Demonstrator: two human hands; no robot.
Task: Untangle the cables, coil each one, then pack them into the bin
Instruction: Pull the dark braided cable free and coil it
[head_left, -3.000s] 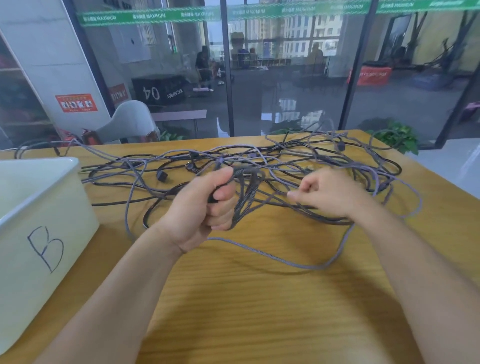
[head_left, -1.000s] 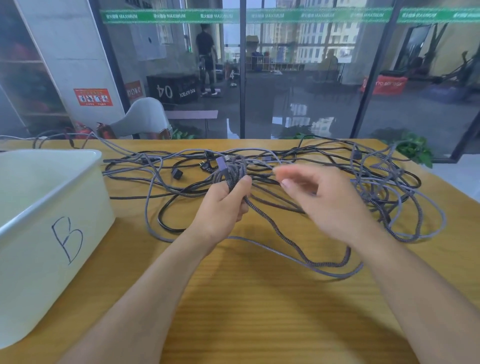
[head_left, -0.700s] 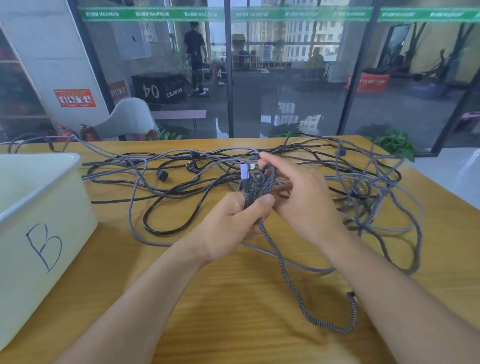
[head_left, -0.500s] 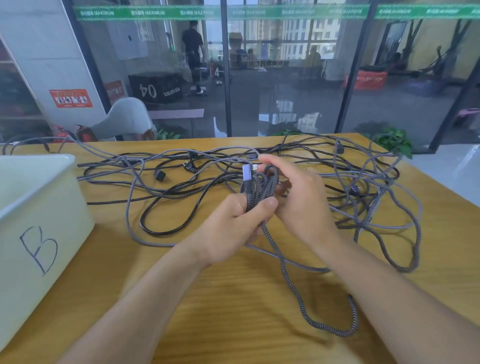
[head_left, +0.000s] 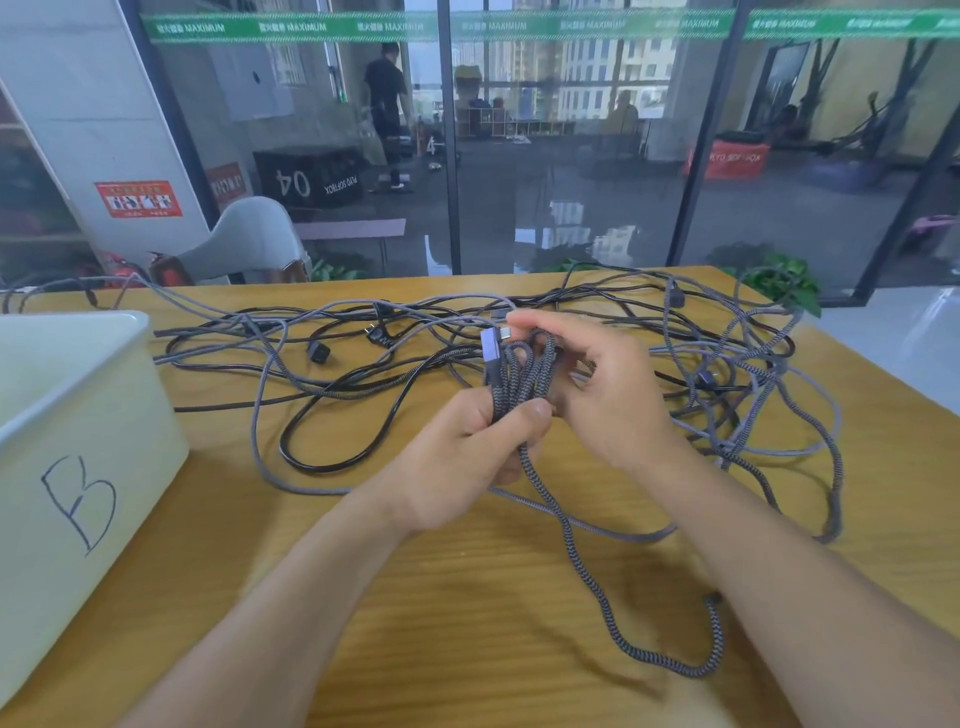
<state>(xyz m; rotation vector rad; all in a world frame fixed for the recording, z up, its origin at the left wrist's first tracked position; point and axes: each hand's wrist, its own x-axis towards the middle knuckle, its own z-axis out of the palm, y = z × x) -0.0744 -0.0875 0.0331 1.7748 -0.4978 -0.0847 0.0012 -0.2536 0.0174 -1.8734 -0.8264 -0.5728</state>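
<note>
My left hand is shut around a bundle of loops of a grey braided cable, whose purple connector sticks up above my thumb. My right hand pinches the top of the same loops, fingers curled over them. The cable's loose tail hangs down from my left fist and curves across the table towards me. Behind my hands a tangle of grey and black cables spreads over the far half of the wooden table. A white bin marked "B" stands at the left.
More grey cable loops lie to the right of my right hand, near the table's right edge. A glass wall runs behind the table, with a grey chair and a green plant just past the far edge.
My right hand came from the right onto the loops held by my left hand. The loose tail has been drawn in closer and lies shorter on the table.
</note>
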